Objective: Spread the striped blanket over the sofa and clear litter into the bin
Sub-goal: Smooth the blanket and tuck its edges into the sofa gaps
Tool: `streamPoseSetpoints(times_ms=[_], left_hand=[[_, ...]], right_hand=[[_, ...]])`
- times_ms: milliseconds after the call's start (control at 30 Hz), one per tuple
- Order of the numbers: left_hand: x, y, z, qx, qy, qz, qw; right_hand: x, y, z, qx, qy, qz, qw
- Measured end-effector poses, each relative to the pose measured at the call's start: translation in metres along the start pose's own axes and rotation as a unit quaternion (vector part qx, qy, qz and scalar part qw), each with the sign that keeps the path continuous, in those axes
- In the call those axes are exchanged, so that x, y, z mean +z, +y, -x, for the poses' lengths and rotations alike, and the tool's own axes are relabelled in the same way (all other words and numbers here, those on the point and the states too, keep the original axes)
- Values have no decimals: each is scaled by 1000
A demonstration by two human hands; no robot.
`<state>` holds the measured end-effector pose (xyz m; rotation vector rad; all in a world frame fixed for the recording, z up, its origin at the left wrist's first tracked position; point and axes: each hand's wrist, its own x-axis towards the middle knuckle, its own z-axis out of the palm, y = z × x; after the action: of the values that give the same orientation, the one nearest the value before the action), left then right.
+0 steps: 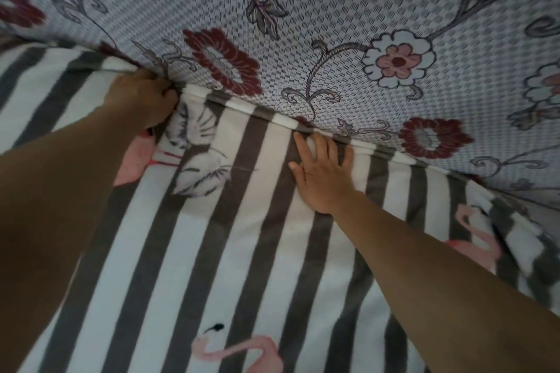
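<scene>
We have the striped blanket [242, 251] laid over the sofa seat, its top edge running along the crease where the seat meets the flowered sofa back [333, 24]. Our left hand [142, 97] is curled round that edge at the crease, seemingly to tuck it in, while our right hand [322, 169] lies flat with straight fingers just beside the crease, pressing the cloth so it stays put. No litter or bin shows here, so that part looks undone.
</scene>
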<state>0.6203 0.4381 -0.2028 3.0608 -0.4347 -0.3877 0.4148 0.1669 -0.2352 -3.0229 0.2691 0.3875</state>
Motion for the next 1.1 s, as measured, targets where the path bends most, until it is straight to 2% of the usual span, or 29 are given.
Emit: streamPoseSetpoints(times_ms=[133, 167, 233, 333, 400, 467, 500, 567, 600, 667, 767, 1000, 1100], left_hand=[[-12, -19, 1, -59, 152, -10, 986], [-11, -27, -2, -60, 135, -28, 989], [-4, -41, -11, -60, 30, -65, 996], [15, -49, -30, -48, -88, -143, 985], [17, -27, -32, -68, -126, -88, 986], [9, 15, -19, -97, -101, -53, 989], [0, 43, -2, -75, -44, -78, 993], [-9, 95, 36, 65, 52, -43, 996], [-7, 114, 54, 130, 43, 2, 991], [1, 138, 72, 179, -11, 19, 984], [15, 141, 61, 146, -53, -12, 988], [25, 145, 48, 132, -96, -76, 984], [10, 154, 50, 90, -147, -111, 979]], right_hand=[[0, 0, 0, 1, -13, -14, 1000], [0, -1, 1, 0, -13, -18, 1000], [-1, -2, 0, -3, -18, -24, 1000], [-1, 1, -4, -2, -39, -35, 999], [-3, 2, -6, 0, -57, -39, 998], [-4, 1, -7, 3, -69, -39, 997], [-7, 0, -7, 5, -80, -43, 996], [-14, 0, -9, 4, -105, -62, 993], [-18, 1, -10, 3, -112, -77, 991], [-29, 6, -9, -4, -101, -102, 990], [-33, 9, -5, -7, -64, -92, 994], [-37, 10, -18, 7, -153, -119, 981], [-50, 29, 6, -18, -118, -117, 986]])
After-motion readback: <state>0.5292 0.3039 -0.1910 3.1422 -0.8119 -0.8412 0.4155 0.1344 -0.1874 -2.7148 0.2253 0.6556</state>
